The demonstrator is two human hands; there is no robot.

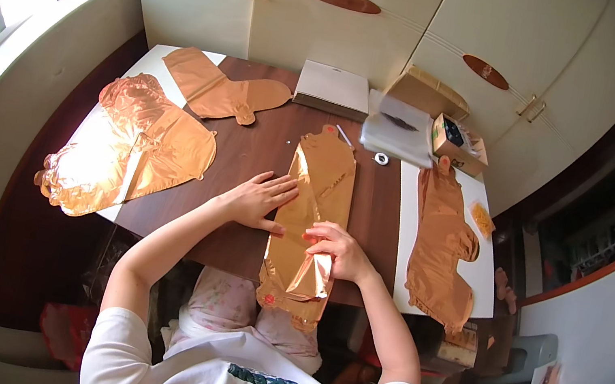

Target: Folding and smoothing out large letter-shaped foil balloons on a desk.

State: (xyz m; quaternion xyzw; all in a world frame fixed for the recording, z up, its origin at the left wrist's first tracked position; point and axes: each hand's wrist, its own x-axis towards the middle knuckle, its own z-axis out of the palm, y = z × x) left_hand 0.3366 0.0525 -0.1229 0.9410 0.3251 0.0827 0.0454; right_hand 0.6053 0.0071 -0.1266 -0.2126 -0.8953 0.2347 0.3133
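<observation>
A flat, rose-gold foil balloon [334,188], folded into a long strip, lies lengthwise in front of me. Its near end, with a small red mark, hangs over the table's front edge. My left hand [255,199] rests flat with fingers spread, its fingertips and thumb on the strip's left edge. On the other side, my right hand [342,252] has its fingers curled onto the strip, pinching a raised, shiny fold of the foil. Creases run diagonally across the upper half of the strip.
Large crumpled foil balloons [143,146] cover the table's left end, with another flat one [219,88] behind them. At the right lies a further foil balloon [441,249], beside a small yellow bundle [482,220]. A white box [334,88], plastic bags [400,130], tape roll [381,158] and open carton [460,143] stand behind.
</observation>
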